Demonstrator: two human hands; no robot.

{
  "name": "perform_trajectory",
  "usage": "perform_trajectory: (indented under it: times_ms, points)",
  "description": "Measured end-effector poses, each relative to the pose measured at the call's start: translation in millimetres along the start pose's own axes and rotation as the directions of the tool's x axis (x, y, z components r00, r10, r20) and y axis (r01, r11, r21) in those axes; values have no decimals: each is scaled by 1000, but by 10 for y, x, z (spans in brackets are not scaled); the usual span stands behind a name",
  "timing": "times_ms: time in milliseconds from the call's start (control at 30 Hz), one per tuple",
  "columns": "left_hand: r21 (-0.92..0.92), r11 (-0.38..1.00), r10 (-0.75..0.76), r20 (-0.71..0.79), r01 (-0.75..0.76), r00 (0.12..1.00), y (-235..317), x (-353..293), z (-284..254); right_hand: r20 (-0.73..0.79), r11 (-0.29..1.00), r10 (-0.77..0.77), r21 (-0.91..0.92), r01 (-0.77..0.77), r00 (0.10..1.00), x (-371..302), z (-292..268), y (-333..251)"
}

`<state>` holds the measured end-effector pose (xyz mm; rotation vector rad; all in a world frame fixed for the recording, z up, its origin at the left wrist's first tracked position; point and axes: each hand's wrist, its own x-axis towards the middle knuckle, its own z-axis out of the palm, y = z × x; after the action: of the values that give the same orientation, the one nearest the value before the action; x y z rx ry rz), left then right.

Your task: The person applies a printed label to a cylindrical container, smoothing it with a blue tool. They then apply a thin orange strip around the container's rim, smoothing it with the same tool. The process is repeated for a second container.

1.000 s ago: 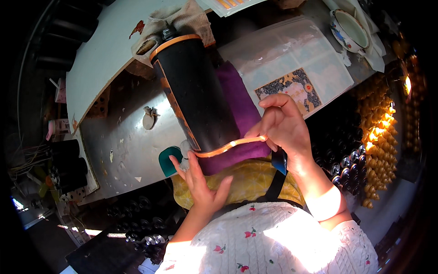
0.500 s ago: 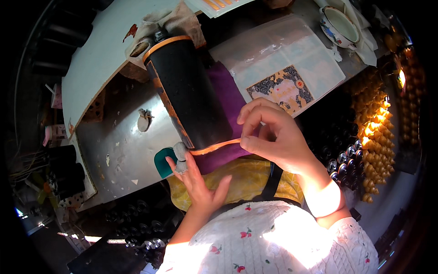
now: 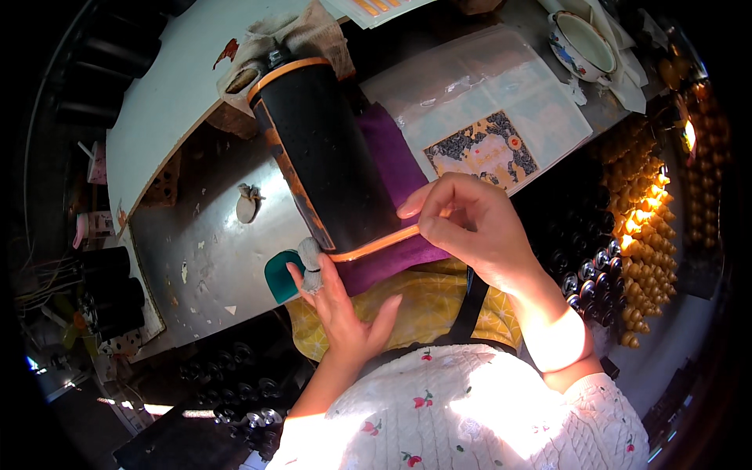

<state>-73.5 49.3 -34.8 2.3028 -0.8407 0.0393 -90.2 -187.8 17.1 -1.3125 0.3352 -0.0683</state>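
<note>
A black cylinder [image 3: 323, 149] lies on its side, its near end toward me, with a patterned orange-brown band along its left side and an orange ring round its far end. My right hand [image 3: 479, 231] pinches the free end of a thin orange strip [image 3: 374, 246] at the near rim. From there the strip runs left along the edge to my left hand [image 3: 343, 317]. That hand has its fingers apart, and one finger in a grey wrap [image 3: 310, 262] presses at the rim's left corner. Beside it lies a teal scraper-like piece [image 3: 280, 276].
Purple cloth [image 3: 392, 157] lies under the cylinder on a metal tabletop [image 3: 211, 270]. A small tied cloth pouch [image 3: 247, 205] sits to the left. Plastic-covered sheets [image 3: 548, 102] and an enamel bowl [image 3: 583, 45] are at the far right. A crumpled rag [image 3: 309, 35] is behind the cylinder.
My right hand has moved slightly right, and the strip now runs straighter and closer along the near rim. The cylinder has turned or shifted a little. My left hand stays at the corner.
</note>
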Motion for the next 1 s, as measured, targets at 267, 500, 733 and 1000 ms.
perform_trajectory:
  times_ms: [267, 500, 733, 1000]
  points:
    - [258, 954, 162, -24, -150, 987, 73, 95, 37, 29, 1000, 29, 2, -29, 999, 30, -27, -13]
    - [460, 839, 266, 119, -291, 957, 423, 254, 25, 49, 1000, -7, 31, 5, 999, 58, -50, 32]
    - [539, 827, 270, -133, -159, 954, 357, 853, -214, 65, 976, -108, -185, 118, 992, 70, -79, 3]
    - [324, 938, 197, -197, -126, 960, 15, 822, -275, 56, 958, -132, -250, 142, 990, 98, -31, -42]
